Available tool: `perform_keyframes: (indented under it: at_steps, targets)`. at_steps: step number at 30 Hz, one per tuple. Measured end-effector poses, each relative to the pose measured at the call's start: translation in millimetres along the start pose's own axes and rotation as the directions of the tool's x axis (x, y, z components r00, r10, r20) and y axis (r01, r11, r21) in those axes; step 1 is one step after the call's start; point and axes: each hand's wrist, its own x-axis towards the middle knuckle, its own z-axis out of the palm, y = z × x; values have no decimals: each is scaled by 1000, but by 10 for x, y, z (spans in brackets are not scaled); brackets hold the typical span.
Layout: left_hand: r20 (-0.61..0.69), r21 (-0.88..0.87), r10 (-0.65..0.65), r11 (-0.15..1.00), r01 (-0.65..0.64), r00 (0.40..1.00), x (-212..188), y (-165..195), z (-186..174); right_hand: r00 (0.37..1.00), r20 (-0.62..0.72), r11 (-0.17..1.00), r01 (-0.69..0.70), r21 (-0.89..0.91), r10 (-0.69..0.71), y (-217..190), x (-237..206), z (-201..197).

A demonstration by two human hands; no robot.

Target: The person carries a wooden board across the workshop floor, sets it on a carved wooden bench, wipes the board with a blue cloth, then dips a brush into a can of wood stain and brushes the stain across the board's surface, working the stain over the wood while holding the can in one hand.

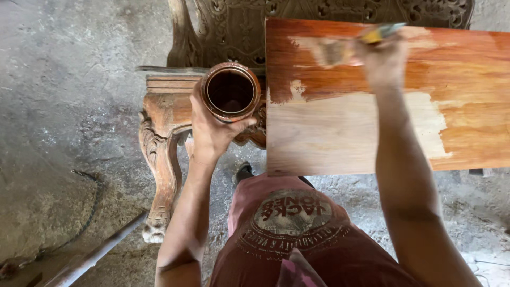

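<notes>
My left hand (210, 130) grips a round stain-smeared jar (230, 92) of dark liquid, held upright beside the left edge of a flat wooden board (340, 133). My right hand (383, 59) holds a paintbrush (348, 47) with a yellow ferrule; its bristles rest on the upper part of the board. The board's top and right side are coated reddish brown, while the lower left middle is still pale bare wood.
A carved wooden chair with a curved leg (162, 159) stands under and behind the board. The floor is rough grey concrete (69, 106). A metal rod (90, 258) lies at the lower left. My red shirt fills the bottom middle.
</notes>
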Motion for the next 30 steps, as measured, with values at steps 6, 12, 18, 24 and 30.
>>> perform_keyframes:
  at_steps: [6,12,18,24,30]
  targets:
    - [26,1,-54,999,54,998,52,125,-26,924,21,795,340,-503,-382,-204,-164,-524]
    - [38,150,100,983,-105,994,29,191,43,833,274,821,537,-194,-480,-1423,-1045,-18]
    - [63,194,223,953,-231,973,-39,166,124,773,379,852,514,98,-509,-1805,-1282,823]
    - [91,230,197,950,-213,976,-65,186,152,621,374,593,780,-200,-689,-1364,-1229,1290]
    - [46,232,177,955,-183,983,-50,182,178,919,198,938,347,-2,-340,-1061,-1194,647]
